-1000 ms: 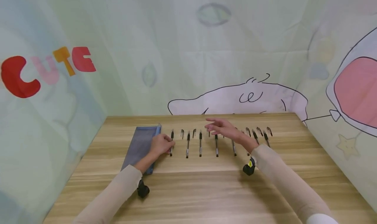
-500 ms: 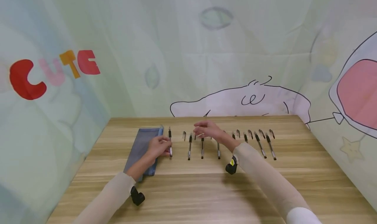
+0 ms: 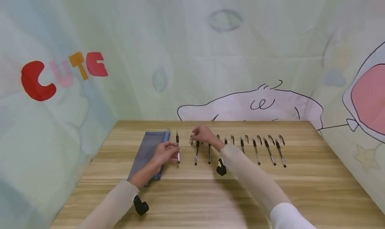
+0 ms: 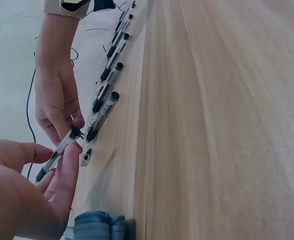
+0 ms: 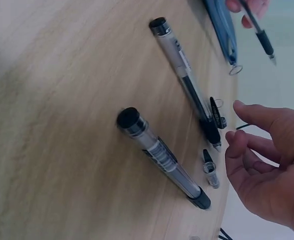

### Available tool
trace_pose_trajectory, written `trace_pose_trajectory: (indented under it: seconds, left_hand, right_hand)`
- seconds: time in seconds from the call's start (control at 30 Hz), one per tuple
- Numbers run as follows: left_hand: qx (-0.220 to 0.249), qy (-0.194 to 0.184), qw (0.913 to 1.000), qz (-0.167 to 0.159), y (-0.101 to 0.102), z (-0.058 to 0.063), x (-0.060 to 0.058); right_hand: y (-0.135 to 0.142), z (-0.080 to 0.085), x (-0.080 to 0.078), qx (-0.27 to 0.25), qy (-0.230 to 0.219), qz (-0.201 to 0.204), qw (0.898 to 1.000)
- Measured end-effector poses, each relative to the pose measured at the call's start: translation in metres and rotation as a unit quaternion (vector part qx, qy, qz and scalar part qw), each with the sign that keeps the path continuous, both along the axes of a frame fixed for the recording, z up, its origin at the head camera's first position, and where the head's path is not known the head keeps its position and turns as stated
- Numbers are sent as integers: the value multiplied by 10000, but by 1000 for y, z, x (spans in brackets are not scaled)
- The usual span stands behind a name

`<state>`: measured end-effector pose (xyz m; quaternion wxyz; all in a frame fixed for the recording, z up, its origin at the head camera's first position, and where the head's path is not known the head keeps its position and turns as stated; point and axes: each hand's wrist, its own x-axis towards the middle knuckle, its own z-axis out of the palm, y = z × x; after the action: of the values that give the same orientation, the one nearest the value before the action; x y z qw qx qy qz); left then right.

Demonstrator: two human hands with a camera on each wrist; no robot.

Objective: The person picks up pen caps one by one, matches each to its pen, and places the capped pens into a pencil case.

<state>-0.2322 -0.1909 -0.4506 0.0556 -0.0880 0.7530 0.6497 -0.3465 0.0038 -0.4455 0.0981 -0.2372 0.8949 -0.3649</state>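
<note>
Head | uncapped pen (image 3: 177, 139) pinched in left hand (image 3: 163, 153) | right hand (image 3: 204, 134) near pen cap (image 5: 216, 113), thumb-to-finger gap narrow

Left fingers (image 4: 69, 175) in a pinch, right fingers (image 5: 238, 146) bent

Eight pens (image 3: 281, 153); eight pen caps (image 3: 281, 139), one mostly hidden; one blue pouch (image 3: 145, 147); one left hand (image 3: 165, 152) and one right hand (image 3: 204, 134); two wrist cameras (image 3: 140, 205); one wooden table (image 3: 192, 195); four large wall letters (image 3: 37, 81); one printed balloon (image 3: 371, 93).
</note>
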Motion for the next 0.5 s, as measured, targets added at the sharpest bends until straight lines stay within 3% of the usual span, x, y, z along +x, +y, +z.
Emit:
trace_pose_trajectory:
  seconds: [0.27, 0.5]
  left_hand:
    - [1, -26, 10000, -89, 1, -2, 1]
    - [-29, -8, 10000, -72, 1, -3, 2]
  right_hand:
    - [-6, -13, -6, 261, 277, 92, 9992]
    - [-21, -13, -2, 1050, 636, -535, 9910]
